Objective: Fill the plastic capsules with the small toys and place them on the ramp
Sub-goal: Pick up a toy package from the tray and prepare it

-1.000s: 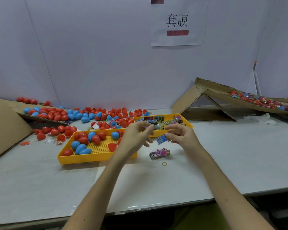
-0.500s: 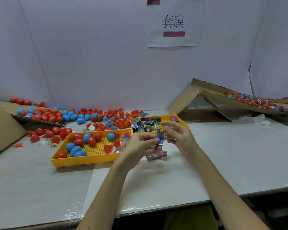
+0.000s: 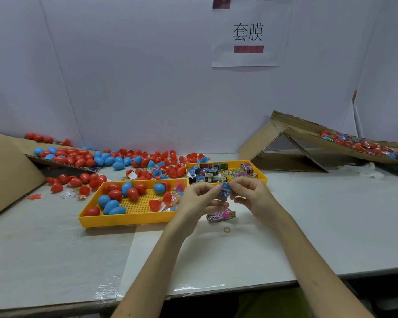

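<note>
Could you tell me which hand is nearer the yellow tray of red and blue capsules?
Left. The left hand is by the tray's right end; the right hand is farther right.

blue toy packet point(image 3: 224, 190) | pinched between both hands | above table

A second ago the left hand point(image 3: 197, 199) was up on its own with its fingers spread, apart from the right hand point(image 3: 251, 193). Only the right one held the little blue toy packet point(image 3: 224, 191) then. Now the left hand has come over to it, so the two hands are close together, and both pinch the packet between their fingertips.
</note>
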